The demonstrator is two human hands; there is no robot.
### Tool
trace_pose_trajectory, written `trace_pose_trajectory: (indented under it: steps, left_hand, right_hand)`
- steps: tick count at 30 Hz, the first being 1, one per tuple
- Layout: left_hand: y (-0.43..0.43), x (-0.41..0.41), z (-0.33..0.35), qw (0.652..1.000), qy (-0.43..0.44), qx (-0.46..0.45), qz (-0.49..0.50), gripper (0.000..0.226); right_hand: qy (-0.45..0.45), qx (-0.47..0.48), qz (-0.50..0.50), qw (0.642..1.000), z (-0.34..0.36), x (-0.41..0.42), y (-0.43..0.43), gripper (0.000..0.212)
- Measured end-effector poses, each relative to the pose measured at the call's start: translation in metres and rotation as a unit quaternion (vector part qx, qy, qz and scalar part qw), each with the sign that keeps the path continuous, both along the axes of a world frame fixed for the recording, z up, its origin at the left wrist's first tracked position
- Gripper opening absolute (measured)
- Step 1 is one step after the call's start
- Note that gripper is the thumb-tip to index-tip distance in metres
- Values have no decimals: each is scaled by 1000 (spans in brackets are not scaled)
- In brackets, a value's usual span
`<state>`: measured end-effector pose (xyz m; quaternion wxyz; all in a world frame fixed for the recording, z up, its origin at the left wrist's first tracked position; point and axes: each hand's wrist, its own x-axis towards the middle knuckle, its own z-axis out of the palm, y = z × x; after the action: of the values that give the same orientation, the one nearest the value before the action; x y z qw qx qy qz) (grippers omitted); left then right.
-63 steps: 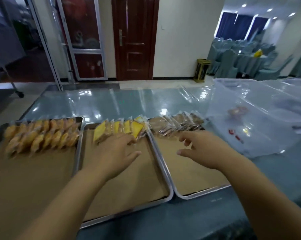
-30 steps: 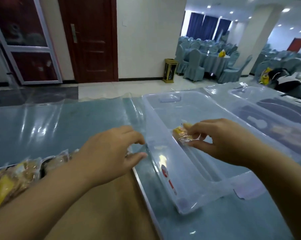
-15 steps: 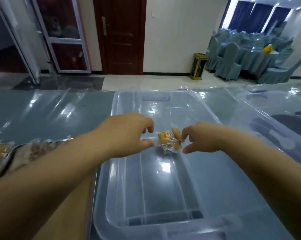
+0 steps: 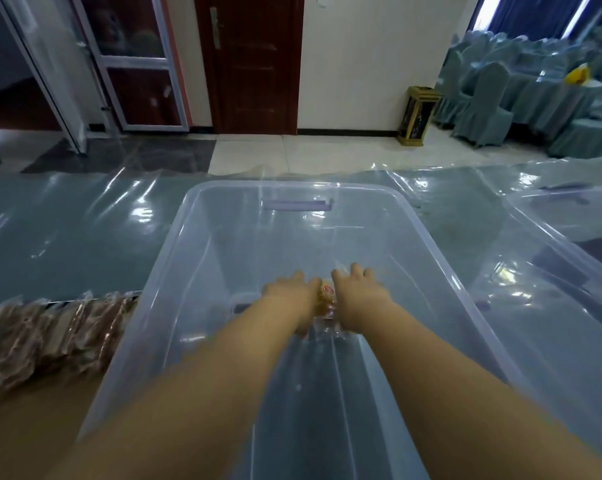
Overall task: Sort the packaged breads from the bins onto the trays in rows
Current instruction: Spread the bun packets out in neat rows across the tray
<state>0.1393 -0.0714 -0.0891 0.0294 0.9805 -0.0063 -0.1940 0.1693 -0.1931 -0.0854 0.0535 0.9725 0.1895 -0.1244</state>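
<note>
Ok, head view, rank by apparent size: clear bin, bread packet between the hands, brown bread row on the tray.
1. clear bin, by far
2. brown bread row
3. bread packet, partly hidden, clearly smallest

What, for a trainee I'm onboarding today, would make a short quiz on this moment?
1. True or false: the yellow packaged bread lies on a tray.
2. Where do the left hand and right hand reach? A) into the clear bin B) onto a tray C) toward the door.
3. Fill in: the row of brown breads lies to the bin's ____.
Key: 1 false; 2 A; 3 left.
</note>
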Motion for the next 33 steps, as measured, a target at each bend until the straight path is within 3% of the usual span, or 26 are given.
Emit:
trace_pose_trajectory:
  steps: [5, 10, 12, 15, 22, 28, 30, 33]
  left_hand:
    - [1, 15, -51, 999, 7, -50, -7, 119]
    - [-7, 22, -80, 989, -31, -144, 20, 116]
    - [-5, 26, -84, 986, -43, -161, 17, 106]
    - [-2, 31, -85, 978, -92, -188, 10, 69]
    - [7, 33, -57, 979, -102, -179, -10, 45]
    - [19, 20, 4, 996, -38, -71, -28, 35]
    - [22, 10, 27, 998, -40, -48, -30, 34]
    - [29, -15, 62, 997, -74, -25, -29, 34]
  right_hand:
    - [21, 30, -19, 999, -36, 9, -6, 69]
    - [8, 77, -40, 996, -54, 11, -9, 81]
    - [8, 85, -45, 995, -56, 12, -9, 80]
    - [7, 111, -67, 991, -56, 14, -10, 65]
    - [61, 142, -118, 981, -34, 13, -6, 45]
    - [153, 5, -68, 986, 15, 2, -1, 27]
    - [179, 3, -62, 982, 35, -7, -3, 20]
    - [144, 18, -46, 988, 67, -25, -7, 19]
